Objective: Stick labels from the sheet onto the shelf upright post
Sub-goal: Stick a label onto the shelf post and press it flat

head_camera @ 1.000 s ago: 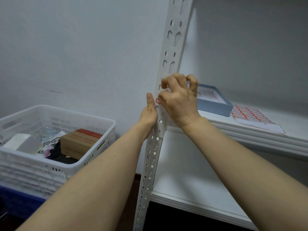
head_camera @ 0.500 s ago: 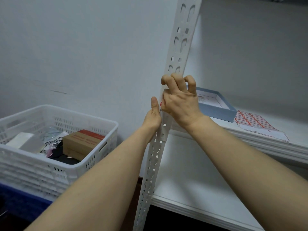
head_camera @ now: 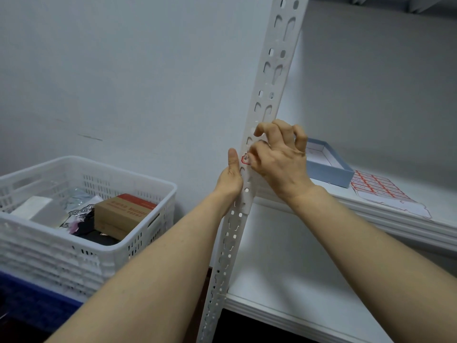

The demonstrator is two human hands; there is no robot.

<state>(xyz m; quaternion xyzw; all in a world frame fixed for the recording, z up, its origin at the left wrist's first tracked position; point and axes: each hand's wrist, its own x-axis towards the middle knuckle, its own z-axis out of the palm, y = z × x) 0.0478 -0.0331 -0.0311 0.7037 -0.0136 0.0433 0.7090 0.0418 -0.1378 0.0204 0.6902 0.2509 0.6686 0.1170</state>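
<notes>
A white perforated shelf upright post (head_camera: 272,78) runs up the middle of the view. My left hand (head_camera: 228,179) holds its left edge at shelf height, thumb pointing straight up along the metal, fingers hidden behind. A small red-bordered label (head_camera: 245,159) lies on the post's face. My right hand (head_camera: 279,159) presses on the label with the thumb, its other fingers arched and curled just above. The label sheet (head_camera: 378,189), red-and-white with part of its backing bare, lies on the white shelf (head_camera: 395,219) to the right.
A shallow blue-grey box (head_camera: 329,167) stands on the shelf behind my right hand. A white plastic crate (head_camera: 74,248) with a cardboard box and packets sits to the left on a blue crate. A lower shelf board (head_camera: 284,280) lies under my right forearm.
Both hands stay at the same spot on the post. My right thumb has shifted a little, and more of the label's red edge shows beside it.
</notes>
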